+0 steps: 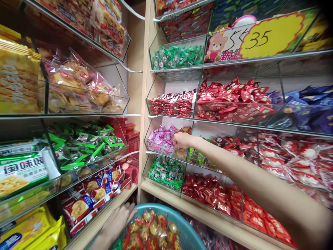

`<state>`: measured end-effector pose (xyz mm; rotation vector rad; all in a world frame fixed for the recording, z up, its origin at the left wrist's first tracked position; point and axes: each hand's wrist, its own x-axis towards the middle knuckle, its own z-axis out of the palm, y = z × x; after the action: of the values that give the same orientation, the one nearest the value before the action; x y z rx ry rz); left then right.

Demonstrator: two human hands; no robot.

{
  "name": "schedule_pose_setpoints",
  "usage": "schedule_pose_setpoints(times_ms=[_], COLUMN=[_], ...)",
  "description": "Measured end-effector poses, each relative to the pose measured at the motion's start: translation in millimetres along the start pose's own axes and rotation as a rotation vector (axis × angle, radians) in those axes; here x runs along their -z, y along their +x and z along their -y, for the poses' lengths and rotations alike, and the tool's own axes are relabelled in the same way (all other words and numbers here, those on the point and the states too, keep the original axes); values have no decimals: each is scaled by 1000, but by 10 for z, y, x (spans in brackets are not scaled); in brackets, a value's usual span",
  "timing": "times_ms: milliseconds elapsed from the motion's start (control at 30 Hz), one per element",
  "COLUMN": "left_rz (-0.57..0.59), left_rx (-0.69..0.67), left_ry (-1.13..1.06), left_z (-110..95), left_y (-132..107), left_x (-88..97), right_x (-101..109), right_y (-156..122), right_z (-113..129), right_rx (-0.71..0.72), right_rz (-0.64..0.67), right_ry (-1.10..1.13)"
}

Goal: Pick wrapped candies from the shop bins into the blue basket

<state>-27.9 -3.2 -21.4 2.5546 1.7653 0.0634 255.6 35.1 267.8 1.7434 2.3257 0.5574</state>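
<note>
Mostly pink-wrapped candies (162, 139) (shiny, heaped)

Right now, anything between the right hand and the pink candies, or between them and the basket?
Nothing visible. The right hand is in the bin, on the pink candies. The basket, left hand on its rim, sits below, in front of the shelves.
</note>
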Motion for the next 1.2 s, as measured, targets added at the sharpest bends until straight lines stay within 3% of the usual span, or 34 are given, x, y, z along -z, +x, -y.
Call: schedule_pose_setpoints(times_ms=[100, 567, 667, 767, 867, 933, 1000, 1100, 1200], left_rz=[-65, -125, -136, -118, -123, -116, -105, -91, -85], left_rx=[-27, -67, -71, -84, -108, -106, -95, -73, -65], left_ry=[49, 39, 42, 64, 66, 81, 90, 93, 99], left_z=[-19, 53, 22, -6, -29, -44, -57, -69, -75], left_y=[-8, 1, -11, -30, -41, -46, -51, -59, -64], left_x=[39, -43, -3, 47, 79, 84, 79, 72, 77], right_x=[-18, 143, 189, 146, -147, -506, -938, -1530, -1894], right_y=[-32, -196, -346, -643, -1035, -1268, -1425, -1522, -1559], right_z=[49, -68, -79, 38, 369, 687, 1011, 1369, 1512], right_rx=[-20, -64, -101, -63, 67, 172, 233, 164, 56], right_rz=[-15, -243, -365, -572, -692, -655, -528, -356, -287], right_ry=[-10, 35, 82, 181, 429, 656, 857, 1090, 1213])
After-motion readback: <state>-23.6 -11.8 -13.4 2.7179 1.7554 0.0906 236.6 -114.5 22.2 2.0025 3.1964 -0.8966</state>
